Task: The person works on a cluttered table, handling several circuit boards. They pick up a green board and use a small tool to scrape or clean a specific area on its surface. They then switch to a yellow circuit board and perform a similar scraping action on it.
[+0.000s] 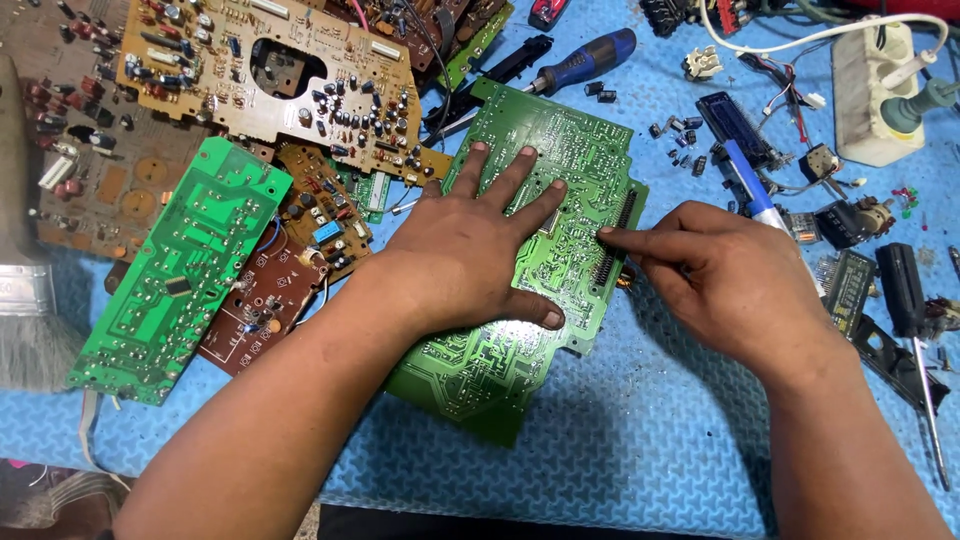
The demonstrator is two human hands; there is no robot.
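Palm of my left hand (462, 262) lies flat, fingers spread, pinning the big green circuit board (530, 250), solder side up, on the blue foam-mat surface (620, 440). Right hand (722, 282) pinches at the black pin-connector strip (615, 238) on the board's right edge w/ thumb & forefinger tips closed on it. Looks like I'm working that connector loose; next calls for steady hold-down & careful pull. Blue-handled screwdriver (588, 60) lies well apart, behind the board.

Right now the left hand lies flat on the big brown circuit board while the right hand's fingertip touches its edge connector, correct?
Not quite. In the head view the circuit board is green, not brown. The left hand does lie flat on it, and the right hand touches its edge connector.
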